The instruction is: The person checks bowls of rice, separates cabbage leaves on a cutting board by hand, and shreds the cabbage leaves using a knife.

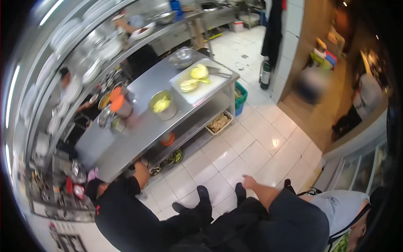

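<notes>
My right hand (249,182) hangs low over the tiled floor, its forearm coming out of a dark sleeve. The fingers look loosely apart, and nothing shows in them. My left hand is out of sight. Away from my hand stands a steel worktable (138,90). On it lies a white cutting board (197,97) with cut cabbage (199,71) and a wide-bladed knife (220,74). Beside the board is a steel pot (163,110) holding shredded pale-green vegetable. A steel bowl (181,58) sits behind the board.
A co-worker in black (126,210) bends by the table, reaching low. To the right, a person in a light shirt (338,208) stands near leafy greens (342,242). Under the table are a tray of pale food (219,123) and crates (240,95). A fire extinguisher (265,74) stands by the wall.
</notes>
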Demonstrator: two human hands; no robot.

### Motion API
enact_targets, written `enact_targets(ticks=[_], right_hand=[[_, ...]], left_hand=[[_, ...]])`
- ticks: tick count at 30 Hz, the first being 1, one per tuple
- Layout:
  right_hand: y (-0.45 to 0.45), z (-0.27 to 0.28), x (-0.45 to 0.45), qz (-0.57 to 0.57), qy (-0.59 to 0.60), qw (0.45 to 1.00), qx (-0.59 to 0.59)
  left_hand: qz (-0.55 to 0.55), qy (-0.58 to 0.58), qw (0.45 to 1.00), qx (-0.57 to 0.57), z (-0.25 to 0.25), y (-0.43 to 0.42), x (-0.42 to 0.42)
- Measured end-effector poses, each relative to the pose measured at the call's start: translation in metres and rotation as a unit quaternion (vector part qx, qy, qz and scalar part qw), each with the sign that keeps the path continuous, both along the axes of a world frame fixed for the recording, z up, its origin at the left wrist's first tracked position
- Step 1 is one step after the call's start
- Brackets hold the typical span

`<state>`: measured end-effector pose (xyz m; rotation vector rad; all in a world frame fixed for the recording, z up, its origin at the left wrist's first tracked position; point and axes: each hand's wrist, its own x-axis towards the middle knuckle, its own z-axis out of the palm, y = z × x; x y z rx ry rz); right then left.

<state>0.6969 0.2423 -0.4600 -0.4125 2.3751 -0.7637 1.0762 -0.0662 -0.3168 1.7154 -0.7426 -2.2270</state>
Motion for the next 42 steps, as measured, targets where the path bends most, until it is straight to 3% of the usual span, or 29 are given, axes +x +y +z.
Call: enact_targets(ticks=[1,2,3,4,6,7,8,10,12,13,15,17,18,19,20,21,22,23,24,25,26,28,31,33,34,36,37,40,42], right_hand=[[-0.039,0.012,-0.039,0.116,0.041,0.992,-0.028],[-0.093,-0.015,-0.076,0.231,0.129,0.962,0.069],[-0.118,0.097,-0.08,0.065,0.115,0.991,-0.005],[-0.154,0.121,-0.094,0.063,0.11,0.991,-0.029],[-0.218,0.163,-0.109,0.122,0.063,0.984,-0.115],[-0.245,0.168,-0.102,0.151,0.138,0.951,-0.232],[-0.26,0.205,-0.096,0.186,0.104,0.921,-0.326],[-0.275,0.262,-0.071,0.271,0.169,0.846,-0.428],[-0.272,0.291,-0.051,0.338,0.132,0.799,-0.479],[-0.262,0.292,-0.053,0.34,0.133,0.801,-0.475],[-0.233,0.286,-0.076,0.503,0.236,0.752,-0.354],[-0.225,0.269,-0.162,0.411,0.294,0.685,-0.524],[-0.212,0.278,-0.213,0.445,0.17,0.808,-0.346],[-0.195,0.215,-0.26,0.367,0.068,0.878,-0.3],[-0.168,0.202,-0.306,0.261,0.252,0.912,-0.189],[-0.14,0.169,-0.357,0.132,0.143,0.979,0.062],[-0.089,0.118,-0.388,-0.076,0.27,0.951,0.133],[-0.031,0.125,-0.435,-0.165,0.163,0.965,0.125],[0.022,0.116,-0.46,-0.274,0.218,0.937,-0.015],[0.063,0.152,-0.466,-0.247,0.301,0.92,-0.037],[0.102,0.162,-0.479,-0.268,0.268,0.925,0.018],[0.135,0.223,-0.478,-0.324,0.236,0.916,0.028],[0.102,0.277,-0.509,-0.36,0.225,0.903,0.059],[0.07,0.222,-0.562,-0.302,0.332,0.891,-0.063],[0.037,0.204,-0.589,-0.269,0.313,0.897,-0.161],[-0.057,0.238,-0.623,-0.177,0.295,0.924,-0.167],[-0.096,0.239,-0.643,-0.14,0.266,0.92,-0.251],[-0.168,0.269,-0.693,-0.038,0.162,0.947,-0.274],[-0.2,0.254,-0.726,0.129,0.269,0.932,-0.207]], left_hand=[[0.015,0.014,1.0,0.006,0.008,0.006,-0.017],[0.028,0.03,0.999,0.009,0.016,0.012,-0.034],[0.042,0.047,0.998,0.013,0.023,0.019,-0.05],[0.053,0.067,0.996,0.016,0.028,0.023,-0.069],[0.067,0.102,0.992,0.02,0.045,0.031,-0.107],[0.067,0.123,0.99,0.025,0.051,0.034,-0.131],[0.066,0.143,0.987,0.029,0.056,0.035,-0.155],[0.058,0.193,0.979,0.042,0.071,0.033,-0.211],[0.043,0.253,0.964,0.063,0.087,0.026,-0.278],[0.03,0.28,0.957,0.075,0.099,0.022,-0.314],[0.004,0.332,0.937,0.105,0.117,0.017,-0.385],[-0.033,0.373,0.915,0.15,0.13,0.02,-0.448],[-0.055,0.383,0.906,0.173,0.137,0.02,-0.47],[-0.076,0.389,0.897,0.195,0.141,0.018,-0.49],[-0.087,0.383,0.896,0.205,0.146,0.007,-0.511],[-0.189,0.478,0.815,0.268,0.15,0.0,-0.531],[-0.273,0.561,0.711,0.325,0.151,0.002,-0.547],[-0.268,0.561,0.708,0.335,0.166,0.005,-0.573],[-0.389,0.557,0.691,0.249,0.194,0.001,-0.605],[-0.5,0.539,0.66,0.155,0.215,-0.006,-0.636],[-0.496,0.536,0.664,0.157,0.228,-0.014,-0.664],[-0.565,0.516,0.643,0.029,0.243,-0.027,-0.717],[-0.465,0.554,0.683,0.103,0.232,-0.05,-0.771],[-0.411,0.517,0.746,0.083,0.217,-0.066,-0.8],[-0.386,0.492,0.779,0.049,0.215,-0.069,-0.81],[-0.33,0.445,0.832,0.027,0.227,-0.074,-0.822],[-0.323,0.43,0.843,0.026,0.225,-0.079,-0.821],[-0.203,0.363,0.909,-0.013,0.231,-0.098,-0.826],[-0.143,0.327,0.932,-0.06,0.224,-0.112,-0.822]])
